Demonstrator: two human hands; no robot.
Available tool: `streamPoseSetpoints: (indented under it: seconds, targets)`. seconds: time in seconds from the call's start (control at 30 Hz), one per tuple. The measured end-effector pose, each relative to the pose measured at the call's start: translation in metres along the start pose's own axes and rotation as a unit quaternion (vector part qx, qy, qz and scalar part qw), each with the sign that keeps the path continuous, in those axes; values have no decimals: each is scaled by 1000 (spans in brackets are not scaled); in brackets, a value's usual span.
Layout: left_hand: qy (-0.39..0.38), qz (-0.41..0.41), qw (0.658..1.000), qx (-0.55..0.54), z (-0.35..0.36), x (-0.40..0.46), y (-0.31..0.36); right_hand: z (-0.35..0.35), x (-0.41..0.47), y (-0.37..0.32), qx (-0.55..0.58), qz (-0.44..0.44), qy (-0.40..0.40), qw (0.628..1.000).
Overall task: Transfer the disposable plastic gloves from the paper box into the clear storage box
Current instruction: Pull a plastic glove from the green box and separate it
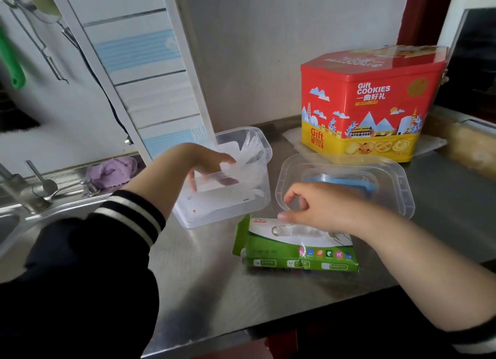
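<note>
Left hand (208,161), at ten o'clock from the counter's middle, reaching down into the clear storage box (222,205), fingers curled round a crumpled bunch of thin, filmy plastic gloves (249,157); fingertips blurred behind the box's translucent wall. Dark sleeve with white-striped cuff (128,219) covering the forearm. Right hand (319,205) at three o'clock of that box, loosely curled with fingertips resting at the slot on top of the green and white paper box (295,248); hard to tell whether anything is pinched there, only a glossy scrap of film showing in the opening. Paper box lying flat at six o'clock on the brushed steel counter (214,291), one end flap open. Clear rounded lid (397,187) with a blue insert lying just behind the right hand, partly hidden by it. Red and yellow cookie tin (370,103) at one o'clock, angular, glossy. Far left, blurred: sink edge, lilac cloth (112,170).
</note>
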State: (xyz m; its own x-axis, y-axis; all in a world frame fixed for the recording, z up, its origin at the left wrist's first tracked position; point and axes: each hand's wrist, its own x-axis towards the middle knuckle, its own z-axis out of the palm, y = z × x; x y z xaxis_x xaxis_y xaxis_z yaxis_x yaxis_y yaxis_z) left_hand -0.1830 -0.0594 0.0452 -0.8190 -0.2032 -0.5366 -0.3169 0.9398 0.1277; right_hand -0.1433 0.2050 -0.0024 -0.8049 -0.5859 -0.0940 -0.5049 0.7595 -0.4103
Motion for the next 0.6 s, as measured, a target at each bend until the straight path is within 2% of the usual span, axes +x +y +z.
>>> streamPoseSetpoints:
  seconds: [0.1,0.17,0.23,0.27,0.33,0.4,0.43,0.47,0.5,0.53,0.6]
  targets:
    - [-57,-4,998,-41,11,16,1,-1,-4,-1,-63,-9,-54,997]
    - [-33,14,998,-42,6,12,1,-1,-6,-1,-42,-11,-75,996]
    - [28,21,999,28,-5,-2,1,1,-8,2,-15,-15,-81,996]
    - [89,20,992,89,-9,-12,1,1,-8,4,-6,-19,-78,997]
    - [281,50,947,146,-8,-34,5,1,-8,9,5,-29,-65,997]
    - [468,148,870,33,14,-57,18,4,-8,15,24,-42,-55,997]
    - [504,214,835,-50,33,-67,28,7,-8,18,44,-48,-51,997]
    - [496,269,819,-107,52,-76,36,9,-8,19,68,-53,-45,995]
    - [457,312,823,-128,72,-83,42,11,-7,22,95,-57,-40,993]
    - [399,336,844,-125,90,-84,45,13,-7,24,118,-60,-38,990]
    - [275,332,898,-86,120,-74,43,16,-6,28,133,-69,-40,988]
